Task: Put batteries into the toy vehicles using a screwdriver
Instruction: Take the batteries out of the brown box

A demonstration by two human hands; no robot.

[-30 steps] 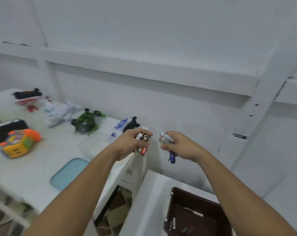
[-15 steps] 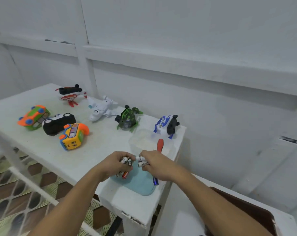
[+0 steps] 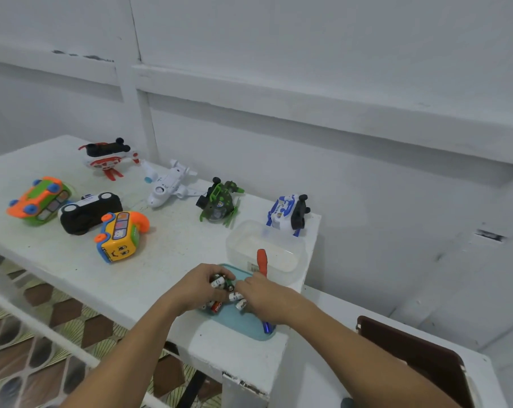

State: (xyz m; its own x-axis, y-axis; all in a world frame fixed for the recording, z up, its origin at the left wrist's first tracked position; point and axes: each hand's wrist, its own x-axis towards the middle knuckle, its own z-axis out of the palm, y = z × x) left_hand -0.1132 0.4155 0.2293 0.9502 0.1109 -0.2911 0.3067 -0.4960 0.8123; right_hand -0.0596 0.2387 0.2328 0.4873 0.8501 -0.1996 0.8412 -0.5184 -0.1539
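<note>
Teal plastic lid (image 3: 237, 322) lies beneath both hands; left hand (image 3: 196, 287) and right hand (image 3: 267, 295) each grip loose cylindrical batteries (image 3: 218, 282).

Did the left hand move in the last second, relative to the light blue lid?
Yes. The left hand, gripping small cylindrical batteries, was right of the flat light blue plastic lid; now it is over its left edge.

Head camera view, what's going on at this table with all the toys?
A person is handling loose batteries over a teal lid at the near edge of the white table. The left hand grips a bunch; the right hand holds a few more. A red-handled screwdriver pokes up behind the right hand, by a clear container. The toy vehicles lie untouched.
</note>
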